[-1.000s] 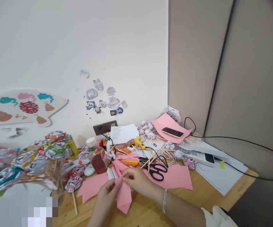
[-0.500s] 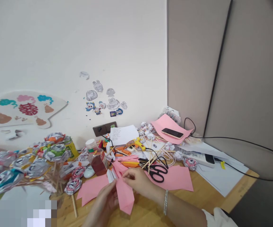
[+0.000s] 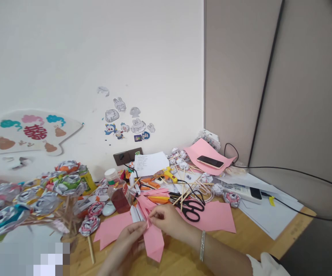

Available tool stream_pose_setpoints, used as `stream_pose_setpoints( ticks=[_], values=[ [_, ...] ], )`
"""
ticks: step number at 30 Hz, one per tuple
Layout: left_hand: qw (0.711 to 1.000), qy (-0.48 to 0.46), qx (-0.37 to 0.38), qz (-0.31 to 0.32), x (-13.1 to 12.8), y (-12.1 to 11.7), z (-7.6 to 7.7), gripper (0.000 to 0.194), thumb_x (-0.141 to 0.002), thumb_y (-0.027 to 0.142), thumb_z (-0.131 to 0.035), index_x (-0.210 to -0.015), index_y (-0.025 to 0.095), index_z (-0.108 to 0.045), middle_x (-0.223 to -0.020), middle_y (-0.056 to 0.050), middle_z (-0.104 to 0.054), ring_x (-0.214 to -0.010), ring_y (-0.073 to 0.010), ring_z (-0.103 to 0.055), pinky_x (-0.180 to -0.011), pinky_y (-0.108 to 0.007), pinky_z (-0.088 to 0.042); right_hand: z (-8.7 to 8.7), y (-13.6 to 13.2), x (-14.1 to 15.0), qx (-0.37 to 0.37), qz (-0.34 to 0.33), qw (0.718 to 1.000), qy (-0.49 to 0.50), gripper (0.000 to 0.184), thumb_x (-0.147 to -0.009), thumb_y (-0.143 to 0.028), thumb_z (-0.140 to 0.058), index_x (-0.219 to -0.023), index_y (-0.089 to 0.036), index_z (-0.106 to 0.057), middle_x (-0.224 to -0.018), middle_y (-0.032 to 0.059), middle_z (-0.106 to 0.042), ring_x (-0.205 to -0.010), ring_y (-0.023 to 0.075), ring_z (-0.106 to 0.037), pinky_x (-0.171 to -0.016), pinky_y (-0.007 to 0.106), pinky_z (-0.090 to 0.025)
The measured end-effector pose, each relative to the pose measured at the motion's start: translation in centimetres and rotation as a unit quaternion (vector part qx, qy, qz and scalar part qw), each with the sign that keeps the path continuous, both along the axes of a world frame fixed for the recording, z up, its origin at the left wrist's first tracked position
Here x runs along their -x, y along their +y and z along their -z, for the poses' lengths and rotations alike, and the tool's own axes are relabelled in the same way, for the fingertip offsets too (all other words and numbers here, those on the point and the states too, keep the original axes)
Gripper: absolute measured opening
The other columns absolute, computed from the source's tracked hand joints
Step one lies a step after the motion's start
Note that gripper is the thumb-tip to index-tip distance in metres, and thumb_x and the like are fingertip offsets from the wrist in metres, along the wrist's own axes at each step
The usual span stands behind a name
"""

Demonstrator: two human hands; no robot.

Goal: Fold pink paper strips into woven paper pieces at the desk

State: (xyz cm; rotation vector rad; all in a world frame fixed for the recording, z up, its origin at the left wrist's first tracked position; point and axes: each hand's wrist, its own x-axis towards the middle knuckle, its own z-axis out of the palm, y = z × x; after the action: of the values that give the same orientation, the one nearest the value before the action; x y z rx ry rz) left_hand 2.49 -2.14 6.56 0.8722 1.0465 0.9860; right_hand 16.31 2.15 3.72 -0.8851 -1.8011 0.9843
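A folded piece of pink paper [image 3: 154, 242] is between my hands, its pointed lower end hanging toward the desk's front edge. My left hand [image 3: 133, 235] grips it from the left, thumb on top near the fold. My right hand [image 3: 166, 217] pinches the paper's middle from the right, fingertips close to the left thumb. Just past the hands lie more pink strips and a white folded piece [image 3: 136, 214]. Black-handled scissors [image 3: 193, 211] rest right of my right hand on a pink sheet [image 3: 220, 218]. Another pink sheet [image 3: 112, 229] lies to the left.
Paper flowers on sticks [image 3: 68, 186] crowd the left side. A bottle of reddish liquid [image 3: 119, 193] stands behind my left hand. At the back are a yellow glue gun [image 3: 170, 175] and a phone [image 3: 210, 161] on pink paper. Black cables [image 3: 298, 170] run off right.
My left thumb and fingers have moved up and right along the pink paper, closer to my right fingertips. My right hand stays nearly in place, still pinching.
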Motion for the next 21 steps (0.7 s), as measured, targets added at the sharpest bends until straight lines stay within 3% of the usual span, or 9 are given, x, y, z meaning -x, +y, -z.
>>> stream_pose_setpoints(
  ticks=[6, 14, 21],
  values=[
    [0.998, 0.045, -0.038, 0.015, 0.6, 0.8, 0.9, 0.021, -0.057, 0.032, -0.07, -0.057, 0.012, -0.063, -0.048, 0.003, -0.053, -0.046, -0.0071, -0.045, -0.047, -0.017, -0.035, 0.3, 0.2, 0.0, 0.011, -0.006, 1.0, 0.01, 0.015, -0.072, -0.018, -0.049, -0.074, -0.016, -0.063, -0.062, -0.0003, -0.056, -0.052, 0.009, -0.045, -0.047, 0.018, -0.032],
    [0.98, 0.174, -0.09, 0.041, 1.1, 1.5, 1.2, 0.032, -0.057, 0.045, -0.064, -0.059, 0.012, -0.064, -0.051, 0.002, -0.053, -0.049, -0.0109, -0.044, -0.05, -0.022, -0.034, 0.2, 0.0, 0.0, 0.046, -0.014, 0.999, 0.011, 0.013, -0.072, -0.022, -0.051, -0.074, -0.016, -0.062, -0.06, -0.0012, -0.053, -0.052, 0.0086, -0.044, -0.045, 0.018, -0.032],
    [0.969, 0.216, -0.103, 0.056, 1.3, 1.7, 1.7, 0.037, -0.059, 0.05, -0.061, -0.056, 0.013, -0.06, -0.045, 0.007, -0.041, -0.043, -0.0067, -0.031, -0.044, -0.019, -0.024, -0.5, -0.1, -0.3, 0.057, -0.02, 0.998, 0.01, 0.013, -0.072, -0.023, -0.051, -0.07, -0.015, -0.061, -0.057, -0.0023, -0.049, -0.05, 0.0075, -0.04, -0.046, 0.018, -0.03]
  ],
)
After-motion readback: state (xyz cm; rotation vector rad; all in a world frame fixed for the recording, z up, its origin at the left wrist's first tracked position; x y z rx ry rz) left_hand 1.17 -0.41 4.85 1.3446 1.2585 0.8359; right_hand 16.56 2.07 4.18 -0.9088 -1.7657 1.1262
